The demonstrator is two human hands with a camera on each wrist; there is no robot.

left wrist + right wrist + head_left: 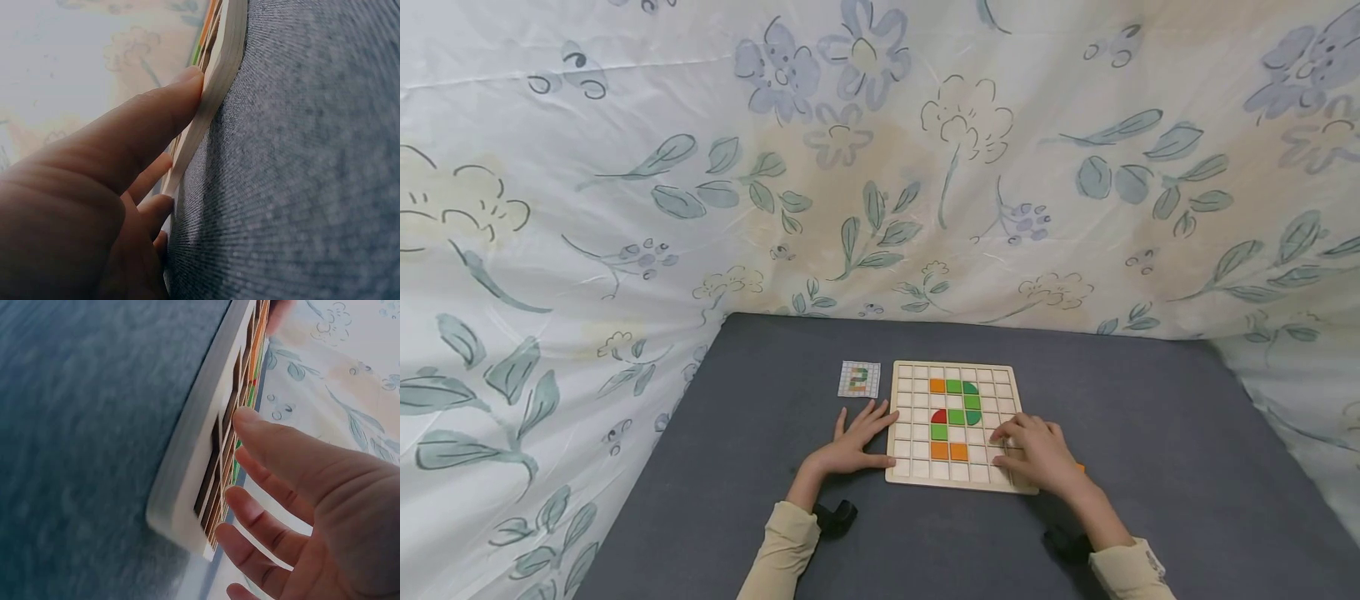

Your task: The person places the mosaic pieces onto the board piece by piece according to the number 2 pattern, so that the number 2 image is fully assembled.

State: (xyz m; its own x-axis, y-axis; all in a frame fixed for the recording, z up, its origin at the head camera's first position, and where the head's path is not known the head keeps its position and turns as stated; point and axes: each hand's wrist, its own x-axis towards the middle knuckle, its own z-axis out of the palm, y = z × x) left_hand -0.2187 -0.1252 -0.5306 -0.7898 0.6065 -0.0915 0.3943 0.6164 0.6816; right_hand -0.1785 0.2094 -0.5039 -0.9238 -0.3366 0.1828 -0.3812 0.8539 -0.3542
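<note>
A square wooden grid board (955, 364) lies on the table, its middle cells filled with orange, green and red tiles in a shape like a 2. Spread along its left edge, the left hand (852, 443) touches the rim with thumb and fingers; in the left wrist view the thumb (144, 122) meets the board's side. Over the right part of the board is the right hand (1037, 452), fingers loosely bent and thumb apart. No tile shows between its fingers in the right wrist view, where the fingertips (240, 500) are right at the grid.
A small pattern card (859, 379) with a coloured 2 on a grid lies just left of the board. An orange piece (1080, 468) peeks out beside the right wrist. Dark cloth (760, 392) covers the table, and a flowered curtain (880, 167) hangs behind and at both sides.
</note>
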